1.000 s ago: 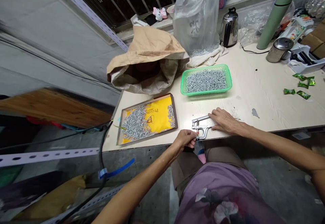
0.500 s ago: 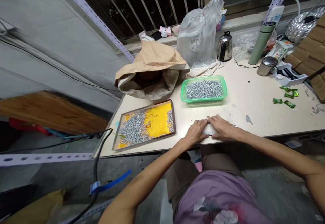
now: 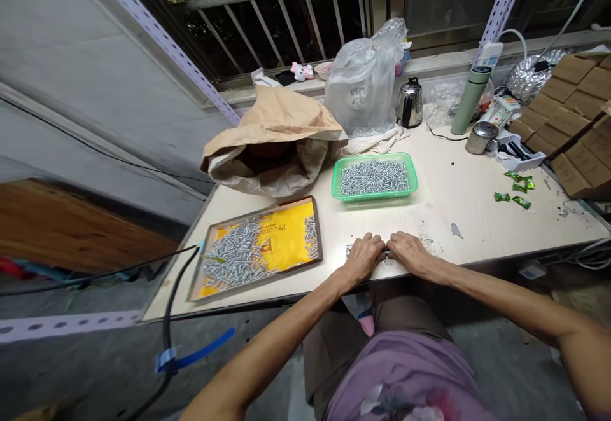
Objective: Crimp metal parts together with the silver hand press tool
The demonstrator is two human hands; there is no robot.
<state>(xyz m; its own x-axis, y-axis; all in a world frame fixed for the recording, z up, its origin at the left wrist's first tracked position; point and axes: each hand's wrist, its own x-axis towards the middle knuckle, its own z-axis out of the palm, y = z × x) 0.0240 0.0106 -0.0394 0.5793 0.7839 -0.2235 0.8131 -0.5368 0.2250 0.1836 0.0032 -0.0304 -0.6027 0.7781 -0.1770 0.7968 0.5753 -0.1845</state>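
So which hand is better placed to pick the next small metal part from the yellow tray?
Left, probably. The left hand rests on the small metal tool at the table edge, on the side nearer the yellow tray. The right hand lies on the far side and would have to cross over.

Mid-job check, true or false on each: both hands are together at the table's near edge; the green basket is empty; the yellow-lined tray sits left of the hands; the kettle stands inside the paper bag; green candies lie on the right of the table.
1. Both hands, left hand and right hand, are together at the near edge of the table. True; they cover a small metal tool, barely visible.
2. The green basket is empty. False: it is full of small silver parts.
3. The tray sits left of the hands. True.
4. The kettle stands inside the paper bag. False: it stands apart, by the clear plastic bag.
5. Green candies lie on the right. True.
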